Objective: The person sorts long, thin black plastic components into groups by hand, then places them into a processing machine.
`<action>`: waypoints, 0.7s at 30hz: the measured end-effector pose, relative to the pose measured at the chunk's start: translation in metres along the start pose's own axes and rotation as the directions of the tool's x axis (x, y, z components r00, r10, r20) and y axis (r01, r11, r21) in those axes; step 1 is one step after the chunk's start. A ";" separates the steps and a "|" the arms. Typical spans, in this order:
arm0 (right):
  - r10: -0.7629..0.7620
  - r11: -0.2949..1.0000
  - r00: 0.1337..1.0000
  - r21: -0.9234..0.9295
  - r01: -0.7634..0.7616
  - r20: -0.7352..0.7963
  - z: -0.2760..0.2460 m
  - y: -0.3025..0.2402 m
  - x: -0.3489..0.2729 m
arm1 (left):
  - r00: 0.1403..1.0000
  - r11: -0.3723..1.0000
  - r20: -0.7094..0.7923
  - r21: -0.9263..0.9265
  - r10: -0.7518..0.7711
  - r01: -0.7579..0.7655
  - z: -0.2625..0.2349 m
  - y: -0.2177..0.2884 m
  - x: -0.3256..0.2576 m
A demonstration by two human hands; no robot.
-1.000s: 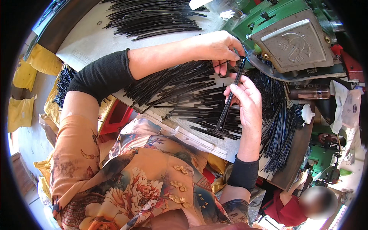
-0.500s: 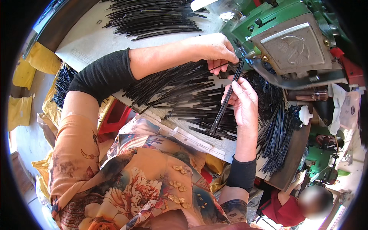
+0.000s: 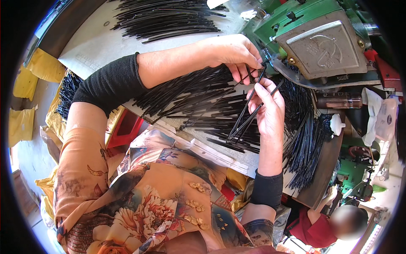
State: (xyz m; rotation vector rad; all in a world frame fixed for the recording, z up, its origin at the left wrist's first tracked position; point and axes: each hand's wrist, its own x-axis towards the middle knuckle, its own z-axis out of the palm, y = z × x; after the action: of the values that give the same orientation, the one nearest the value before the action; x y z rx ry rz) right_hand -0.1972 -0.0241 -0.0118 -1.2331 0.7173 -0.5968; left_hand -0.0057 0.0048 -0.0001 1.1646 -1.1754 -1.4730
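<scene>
My right hand (image 3: 267, 106) grips a small bundle of thin black rods (image 3: 245, 118) that slants down to the left from its fingertips. Just above it, my left hand (image 3: 233, 53) pinches the upper end of one thin black rod (image 3: 250, 74) beside the green machine (image 3: 296, 25). The two hands almost touch at the fingertips, close to the machine's grey metal plate (image 3: 325, 45). Beneath both hands lies a wide heap of the same black rods (image 3: 198, 99) on a pale board (image 3: 220, 148).
Another pile of black rods (image 3: 165, 19) lies at the top on a pale sheet. More rods (image 3: 306, 148) hang over the right side of the bench. Yellow bags (image 3: 38, 70) sit at the left. A person in a red top (image 3: 321, 224) is at the lower right.
My right hand has shifted slightly left with its bundle, and the rods in it have fanned apart. My left hand has stayed by the machine, now pinching a single rod's end.
</scene>
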 end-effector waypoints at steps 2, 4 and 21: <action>-0.002 1.000 1.000 -0.002 0.002 0.003 -0.001 0.000 0.000 | 1.000 1.000 0.015 -0.028 0.000 0.001 0.000 -0.001 0.001; -0.004 1.000 1.000 -0.004 0.004 0.010 -0.001 0.000 0.001 | 1.000 0.999 0.010 -0.032 -0.001 0.002 -0.001 -0.003 0.002; -0.006 1.000 0.998 -0.002 0.006 0.056 -0.005 -0.005 0.007 | 1.000 0.995 -0.001 -0.101 0.027 -0.027 0.001 -0.008 0.005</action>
State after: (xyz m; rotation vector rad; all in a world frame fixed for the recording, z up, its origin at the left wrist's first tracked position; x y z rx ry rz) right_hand -0.1963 -0.0331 -0.0090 -1.2496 0.6677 -0.5645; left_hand -0.0077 0.0017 -0.0089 1.0756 -1.0998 -1.4944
